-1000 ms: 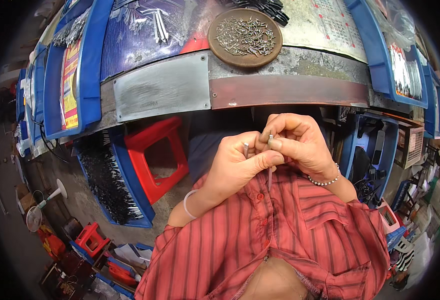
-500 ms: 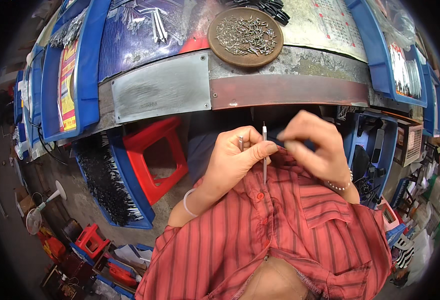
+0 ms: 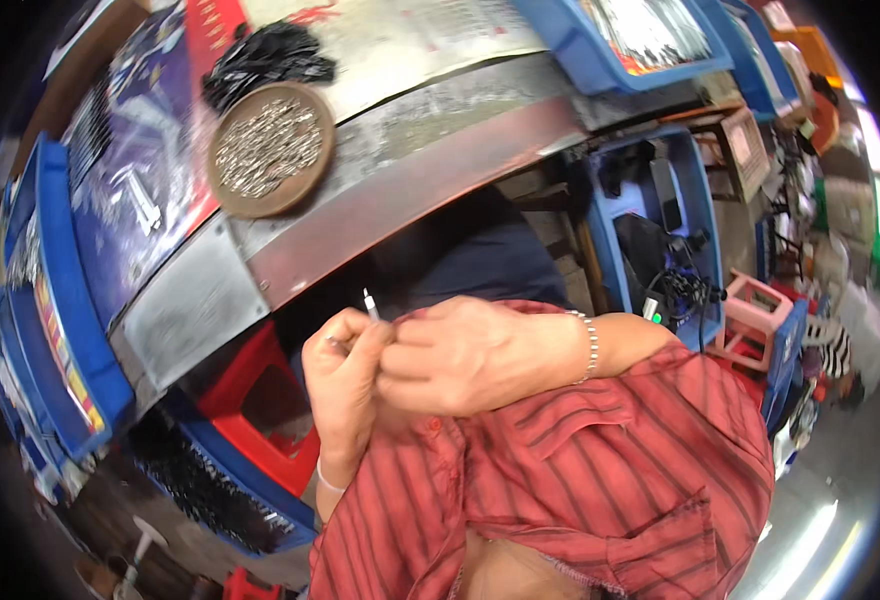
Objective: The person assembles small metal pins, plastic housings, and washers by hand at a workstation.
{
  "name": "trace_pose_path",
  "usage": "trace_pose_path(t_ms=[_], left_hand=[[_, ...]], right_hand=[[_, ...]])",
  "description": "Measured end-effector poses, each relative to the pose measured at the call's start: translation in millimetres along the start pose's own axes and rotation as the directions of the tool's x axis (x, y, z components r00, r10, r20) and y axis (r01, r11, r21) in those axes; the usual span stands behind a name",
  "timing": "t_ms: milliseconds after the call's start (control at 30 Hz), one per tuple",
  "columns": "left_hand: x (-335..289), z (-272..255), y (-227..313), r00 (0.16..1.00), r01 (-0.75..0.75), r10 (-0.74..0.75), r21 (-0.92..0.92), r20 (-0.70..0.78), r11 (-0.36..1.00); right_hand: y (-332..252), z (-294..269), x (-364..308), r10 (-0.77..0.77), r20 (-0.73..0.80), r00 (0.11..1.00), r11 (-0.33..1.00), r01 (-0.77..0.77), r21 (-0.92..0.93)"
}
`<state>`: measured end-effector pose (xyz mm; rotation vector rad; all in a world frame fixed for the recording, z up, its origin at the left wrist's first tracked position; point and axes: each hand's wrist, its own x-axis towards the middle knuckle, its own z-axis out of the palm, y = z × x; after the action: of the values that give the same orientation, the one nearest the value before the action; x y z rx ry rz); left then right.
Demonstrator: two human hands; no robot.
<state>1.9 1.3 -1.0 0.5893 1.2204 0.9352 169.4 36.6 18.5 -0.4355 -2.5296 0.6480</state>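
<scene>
Low in front of my chest, my left hand (image 3: 342, 370) is closed on a slim pen-like rod (image 3: 369, 303) with a white upper end and a thin tip pointing up. A small shiny end of something else (image 3: 336, 343) shows between its fingers. My right hand (image 3: 465, 355) lies against the left one, its fingers curled at the rod's lower part. What those fingers grip is hidden. On the bench beyond, a round brown dish (image 3: 244, 202) holds many small metal pieces (image 3: 270, 148).
A metal plate (image 3: 190, 305) and a reddish strip (image 3: 410, 200) cover the bench edge. Blue bins (image 3: 80, 330) stand left, another (image 3: 610, 235) lower right with black devices. A red stool (image 3: 295, 460) sits below left. A black plastic bag (image 3: 270, 60) lies behind the dish.
The view has swung to the right and tilted. My right hand has come from apart to meet the left hand, its fingers now curled at the rod.
</scene>
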Motion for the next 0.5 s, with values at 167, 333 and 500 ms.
trace_pose_path(t_ms=[167, 333, 500], left_hand=[[-3.0, 1.1, -3.7, 0.996, -0.017, 0.022, -0.056, 0.091, 0.998], [-9.4, 0.3, 5.1, 0.989, -0.014, 0.021, -0.043, 0.149, 0.999], [-13.5, 11.8, 10.2, 0.998, -0.027, 0.029, -0.020, 0.059, 0.999]], right_hand=[[1.4, -7.3, 1.1, -0.009, -0.201, 0.980, 0.999, 0.017, 0.039], [7.6, -13.8, -1.5, 0.246, -0.404, 0.881, 0.959, -0.160, 0.234], [15.2, -13.9, -4.0, 0.332, -0.319, 0.888, 0.867, -0.154, 0.474]])
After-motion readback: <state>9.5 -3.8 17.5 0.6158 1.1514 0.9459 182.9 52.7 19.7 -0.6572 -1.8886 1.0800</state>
